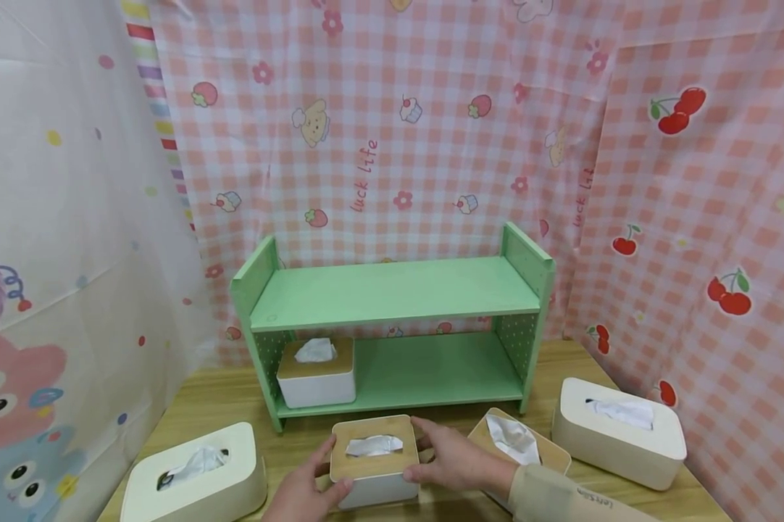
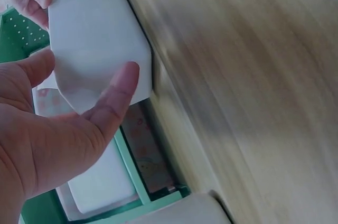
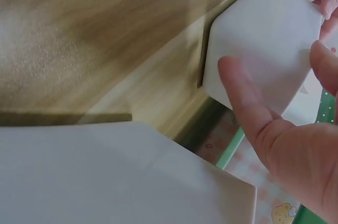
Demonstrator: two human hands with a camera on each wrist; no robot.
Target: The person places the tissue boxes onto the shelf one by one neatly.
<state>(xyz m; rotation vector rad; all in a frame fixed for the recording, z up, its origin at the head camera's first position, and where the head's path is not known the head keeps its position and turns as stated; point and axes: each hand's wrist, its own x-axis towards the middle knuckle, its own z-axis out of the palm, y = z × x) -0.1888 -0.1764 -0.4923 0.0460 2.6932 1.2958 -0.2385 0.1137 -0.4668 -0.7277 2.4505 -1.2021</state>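
Only head-view: tan lid (image 1: 374,467) of held box (image 1: 380,493)

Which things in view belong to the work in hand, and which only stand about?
In the work:
- left hand
- right hand
- tissue box between them
- green shelf, likely

Probably just standing about:
- wood-lidded box on shelf
- wood-lidded box beside right sleeve
- left cream box
- right cream box

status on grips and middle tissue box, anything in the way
Left grip, right grip on opposite sides of middle tissue box. Box before green shelf. Another box at left on lower tier.
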